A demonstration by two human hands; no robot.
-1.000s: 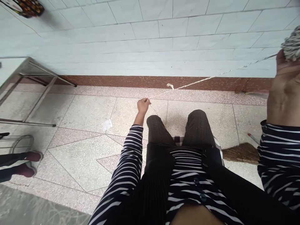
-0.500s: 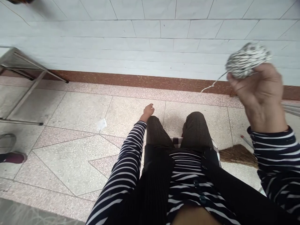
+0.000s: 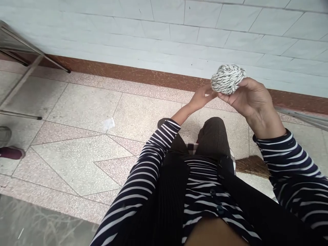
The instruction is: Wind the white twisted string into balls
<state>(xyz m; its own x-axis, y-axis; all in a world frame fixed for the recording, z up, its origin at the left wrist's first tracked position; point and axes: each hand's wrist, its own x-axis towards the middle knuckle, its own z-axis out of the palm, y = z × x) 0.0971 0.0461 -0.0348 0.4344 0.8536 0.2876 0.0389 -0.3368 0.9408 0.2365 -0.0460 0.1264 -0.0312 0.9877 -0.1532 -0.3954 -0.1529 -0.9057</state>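
Note:
A ball of white and grey twisted cord [image 3: 228, 79] is held up in front of the wall, above knee level. My right hand [image 3: 252, 99] is closed round its right and lower side, thumb on top. At its lower left edge, my left hand [image 3: 201, 98] has thumb and fingers touching the ball, with the fingertips partly hidden behind it. The cord's loose end does not show clearly.
Behind my right knee lies a straw broom [image 3: 252, 166]. A metal-framed table [image 3: 25, 75] stands at the left, with another person's shoe [image 3: 11, 152] below it. A white scrap [image 3: 109, 124] lies on the tiled floor. Pale cables or pipes [image 3: 302, 117] run along the wall.
My right hand has brought the ball of cord left and slightly down. My left hand has risen from beside my knee to meet the ball. The view has shifted a little.

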